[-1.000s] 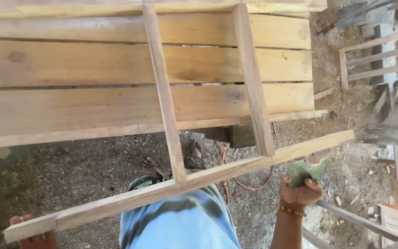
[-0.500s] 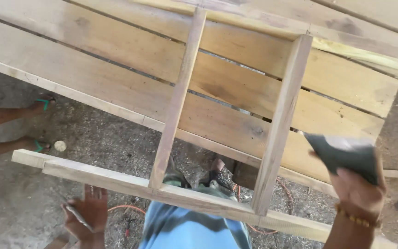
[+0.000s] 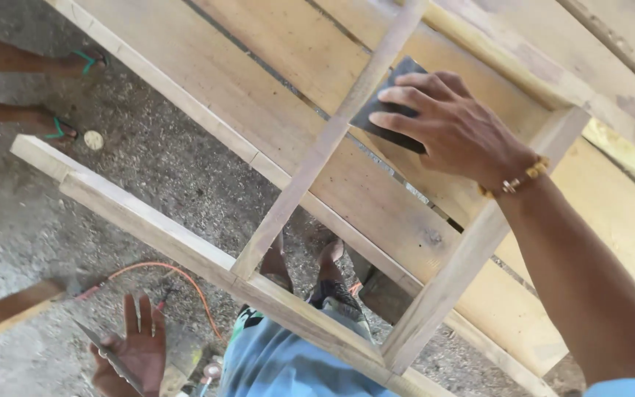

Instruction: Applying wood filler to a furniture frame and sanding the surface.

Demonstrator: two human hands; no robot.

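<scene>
While the wooden frame (image 3: 317,169) lies across the plank desk (image 3: 273,110), I note the right hand (image 3: 450,132) now pressed flat on a dark sanding sheet (image 3: 384,110) at the frame's middle rail; half a second ago it held that sheet raised near the right rail. Its fingers (image 3: 406,95) are spread and bear down on the sheet rather than curl round it. The left hand (image 3: 130,353) hangs low, below the frame's near rail, palm open, a thin metal strip (image 3: 108,353) lying across it; earlier it was nearer the rail. The near rail overhangs the desk edge. Open ground lies left, crossed by an orange cable (image 3: 178,279). Another person's sandalled feet (image 3: 67,95) stand at far left.
</scene>
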